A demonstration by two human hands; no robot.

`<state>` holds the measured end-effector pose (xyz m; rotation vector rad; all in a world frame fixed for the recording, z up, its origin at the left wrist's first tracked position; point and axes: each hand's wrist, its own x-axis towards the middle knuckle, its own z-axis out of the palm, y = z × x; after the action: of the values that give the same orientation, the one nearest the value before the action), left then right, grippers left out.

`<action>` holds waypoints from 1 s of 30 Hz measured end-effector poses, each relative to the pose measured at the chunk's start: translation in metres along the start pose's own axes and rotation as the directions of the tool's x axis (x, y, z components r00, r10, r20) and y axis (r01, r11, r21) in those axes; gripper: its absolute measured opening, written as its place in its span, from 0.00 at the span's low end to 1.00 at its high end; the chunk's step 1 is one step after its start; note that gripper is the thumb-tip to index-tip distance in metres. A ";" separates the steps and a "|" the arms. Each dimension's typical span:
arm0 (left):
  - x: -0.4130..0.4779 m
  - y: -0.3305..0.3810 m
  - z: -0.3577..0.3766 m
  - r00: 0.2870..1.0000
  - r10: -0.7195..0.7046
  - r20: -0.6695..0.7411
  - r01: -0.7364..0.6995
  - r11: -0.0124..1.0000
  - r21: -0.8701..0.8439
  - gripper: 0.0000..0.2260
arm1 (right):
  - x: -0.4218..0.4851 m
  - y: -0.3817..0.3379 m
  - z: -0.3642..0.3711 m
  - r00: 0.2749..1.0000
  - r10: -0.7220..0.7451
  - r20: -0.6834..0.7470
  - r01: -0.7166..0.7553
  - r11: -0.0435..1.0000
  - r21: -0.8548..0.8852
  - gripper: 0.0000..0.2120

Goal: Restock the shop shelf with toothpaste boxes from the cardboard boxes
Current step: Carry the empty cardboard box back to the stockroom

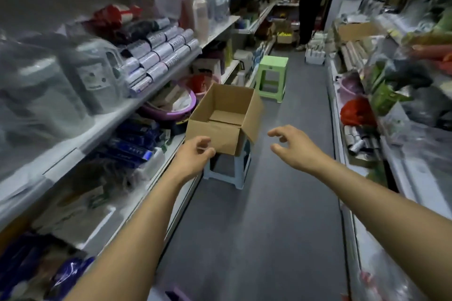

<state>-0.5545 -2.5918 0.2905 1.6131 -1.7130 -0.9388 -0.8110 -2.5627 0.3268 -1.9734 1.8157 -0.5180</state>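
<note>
The open cardboard box (221,115) sits on a small stool (235,173) just ahead of me, its long side running away. My left hand (193,153) is nearer, at the box's near corner, fingers loosely curled on nothing. My right hand (292,146), fingers spread, hangs apart from the box's right side.

Of the person, only two arms and hands show. The left hand (194,154) and the right hand (293,148) are bare, and so are both wrists. The left forearm (137,227) is bare along all its visible length, down to the picture's lower edge. The right forearm (367,193) is likewise bare to the right edge. Both forearms are slim and smooth.
</note>
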 end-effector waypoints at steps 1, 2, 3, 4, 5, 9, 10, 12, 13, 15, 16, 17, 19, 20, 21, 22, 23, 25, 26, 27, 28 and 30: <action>0.027 0.001 0.004 1.000 -0.029 0.008 0.029 1.000 -0.004 0.18 | 0.028 0.006 -0.003 1.000 0.011 0.008 -0.011 1.000 0.009 0.17; 0.052 0.001 0.008 0.998 -0.060 0.016 0.060 0.998 -0.011 0.18 | 0.055 0.012 -0.004 1.000 0.021 0.018 -0.022 1.000 0.019 0.17; 0.076 0.001 0.012 0.996 -0.087 0.026 0.087 0.996 -0.027 0.18 | 0.081 0.018 -0.004 0.999 0.031 0.029 -0.032 0.999 0.026 0.17; 0.099 0.000 0.017 0.993 -0.112 0.032 0.114 0.992 -0.046 0.18 | 0.107 0.025 -0.002 0.998 0.043 0.042 -0.044 0.998 0.033 0.17; 0.122 -0.003 0.021 0.990 -0.138 0.037 0.140 0.988 -0.066 0.18 | 0.133 0.032 0.000 0.997 0.054 0.055 -0.056 0.998 0.039 0.17; 0.213 -0.033 0.044 0.959 -0.282 0.033 0.284 0.948 -0.141 0.15 | 0.236 0.063 0.016 0.989 0.080 0.128 -0.091 0.993 0.080 0.17; 0.236 -0.043 0.050 0.945 -0.325 0.027 0.325 0.933 -0.154 0.13 | 0.261 0.073 0.022 0.983 0.099 0.155 -0.115 0.989 0.094 0.17; 0.281 -0.065 0.064 0.904 -0.427 0.023 0.423 0.883 -0.202 0.13 | 0.313 0.092 0.037 0.964 0.145 0.222 -0.173 0.979 0.108 0.18; 0.303 -0.075 0.072 0.876 -0.483 0.021 0.472 0.846 -0.248 0.17 | 0.341 0.102 0.045 0.951 0.166 0.259 -0.200 0.973 0.111 0.18; 0.344 -0.090 0.089 0.813 -0.581 0.022 0.556 0.766 -0.323 0.21 | 0.399 0.123 0.063 0.914 0.215 0.345 -0.275 0.952 0.134 0.19; 0.365 -0.097 0.099 0.778 -0.628 0.018 0.598 0.731 -0.327 0.20 | 0.427 0.134 0.073 0.884 0.257 0.391 -0.339 0.928 0.156 0.19; 0.383 -0.106 0.109 0.734 -0.679 0.013 0.647 0.694 -0.317 0.21 | 0.450 0.144 0.083 0.846 0.310 0.434 -0.417 0.892 0.174 0.18; 0.417 -0.124 0.129 0.638 -0.770 -0.007 0.726 0.605 -0.327 0.23 | 0.490 0.163 0.104 0.766 0.404 0.500 -0.540 0.826 0.160 0.17; 0.434 -0.134 0.138 0.602 -0.798 -0.025 0.747 0.574 -0.335 0.24 | 0.509 0.172 0.115 0.728 0.440 0.526 -0.587 0.796 0.146 0.18; 0.449 -0.145 0.146 0.578 -0.815 -0.043 0.758 0.555 -0.343 0.26 | 0.527 0.180 0.126 0.690 0.477 0.544 -0.635 0.760 0.139 0.21; 0.461 -0.157 0.152 0.557 -0.828 -0.058 0.760 0.537 -0.368 0.26 | 0.543 0.187 0.136 0.654 0.510 0.559 -0.677 0.723 0.133 0.24; 0.471 -0.167 0.157 0.546 -0.835 -0.075 0.747 0.525 -0.408 0.25 | 0.558 0.194 0.149 0.626 0.528 0.575 -0.706 0.696 0.129 0.27; 0.482 -0.190 0.165 0.499 -0.863 -0.081 0.750 0.477 -0.458 0.23 | 0.582 0.205 0.172 0.596 0.537 0.598 -0.733 0.667 0.131 0.33; 0.485 -0.199 0.166 0.466 -0.882 -0.074 0.768 0.445 -0.461 0.23 | 0.590 0.209 0.182 0.579 0.545 0.607 -0.750 0.648 0.134 0.36; 0.487 -0.209 0.169 0.437 -0.897 -0.064 0.773 0.411 -0.483 0.21 | 0.596 0.213 0.192 0.565 0.556 0.610 -0.764 0.631 0.134 0.36; 0.488 -0.214 0.171 0.413 -0.910 -0.048 0.764 0.374 -0.525 0.19 | 0.599 0.216 0.200 0.554 0.564 0.613 -0.773 0.622 0.126 0.35; 0.490 -0.217 0.175 0.403 -0.915 -0.028 0.728 0.339 -0.595 0.17 | 0.602 0.227 0.214 0.546 0.569 0.615 -0.775 0.622 0.112 0.31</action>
<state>-0.6135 -3.0656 -0.0089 2.1053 -0.1486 -1.2823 -0.8394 -3.1681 0.0239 -0.8598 1.7571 -0.0250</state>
